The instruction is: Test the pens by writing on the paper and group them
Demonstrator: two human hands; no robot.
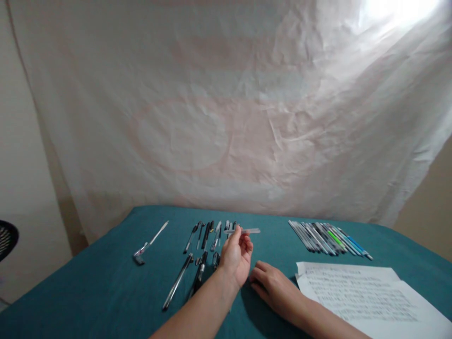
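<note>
My left hand (237, 255) is raised a little over the teal table (106, 287), its fingertips pinched on a clear pen barrel (247, 230) held level. My right hand (270, 282) lies palm down on the cloth just right of it, fingers curled loosely and pointing left, with nothing seen in it. Under and left of my left hand lie several dark and clear pens (203, 235) in rough rows. A single clear pen (150, 244) lies apart further left.
A tight row of several pens (326, 238), some green and blue, lies at the back right. Printed white sheets (360, 292) lie at the right front. A creased white sheet (226, 108) hangs behind the table. A dark round object (6, 238) shows at the left edge.
</note>
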